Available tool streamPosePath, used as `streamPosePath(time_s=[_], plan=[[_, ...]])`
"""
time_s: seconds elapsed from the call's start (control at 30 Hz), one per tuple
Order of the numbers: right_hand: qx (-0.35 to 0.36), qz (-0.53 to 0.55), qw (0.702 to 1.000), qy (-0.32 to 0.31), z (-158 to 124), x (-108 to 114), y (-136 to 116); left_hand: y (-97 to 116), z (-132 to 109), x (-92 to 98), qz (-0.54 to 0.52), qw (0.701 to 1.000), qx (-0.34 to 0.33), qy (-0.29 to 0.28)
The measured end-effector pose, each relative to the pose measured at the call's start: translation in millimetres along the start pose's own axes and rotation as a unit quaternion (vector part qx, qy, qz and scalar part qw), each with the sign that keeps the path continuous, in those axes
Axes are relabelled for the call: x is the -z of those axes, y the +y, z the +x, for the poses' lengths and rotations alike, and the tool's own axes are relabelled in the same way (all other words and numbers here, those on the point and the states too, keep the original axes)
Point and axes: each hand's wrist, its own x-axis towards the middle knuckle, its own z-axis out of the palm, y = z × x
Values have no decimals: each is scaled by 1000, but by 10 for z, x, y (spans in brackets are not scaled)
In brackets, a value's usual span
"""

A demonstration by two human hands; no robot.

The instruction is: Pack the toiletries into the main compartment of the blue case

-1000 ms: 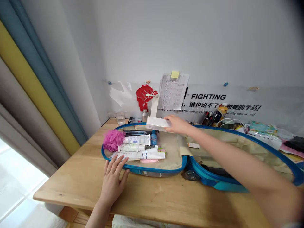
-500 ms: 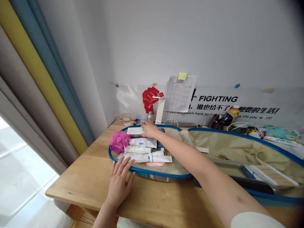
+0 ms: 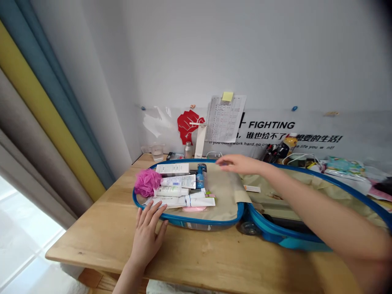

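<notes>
An open blue suitcase (image 3: 202,222) with a beige lining lies on the wooden table (image 3: 214,257). Its left half holds a pink bath puff (image 3: 146,182), a white box (image 3: 172,168) and several white tubes (image 3: 183,192). My left hand (image 3: 146,237) lies flat on the table, fingers spread, its fingertips against the suitcase's front rim. My right hand (image 3: 240,164) hovers over the lining at the back of the left half, fingers stretched out, holding nothing. The white box lies well to the left of my right hand.
Along the wall stand a glass cup (image 3: 157,152), a small metal bottle (image 3: 187,150), a white lamp (image 3: 199,139), a drink bottle (image 3: 288,143) and cables. Papers and a banner hang on the wall. Curtains (image 3: 45,122) hang at the left. Clutter lies at the far right.
My right hand carried the white box to the back left of the suitcase, let it go there, and has drawn back to the right, empty. My left hand has stayed put.
</notes>
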Motion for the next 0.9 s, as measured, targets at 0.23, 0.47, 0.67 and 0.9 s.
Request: streamPosePath(time_s=[0.23, 0.47, 0.67, 0.9], plan=[[-160, 17, 977, -141, -1454, 15, 890, 0, 15, 0, -2, 1000, -1, 4], [-227, 1, 958, -178, -1921, -389, 1160, 11, 19, 1, -4, 1000, 6, 5], [-224, -12, 961, -162, -1921, -449, 1229, 20, 18, 10, -12, 1000, 17, 0], [-181, 31, 983, 10, -1820, 174, 1042, 21, 23, 2, -16, 1000, 18, 3]])
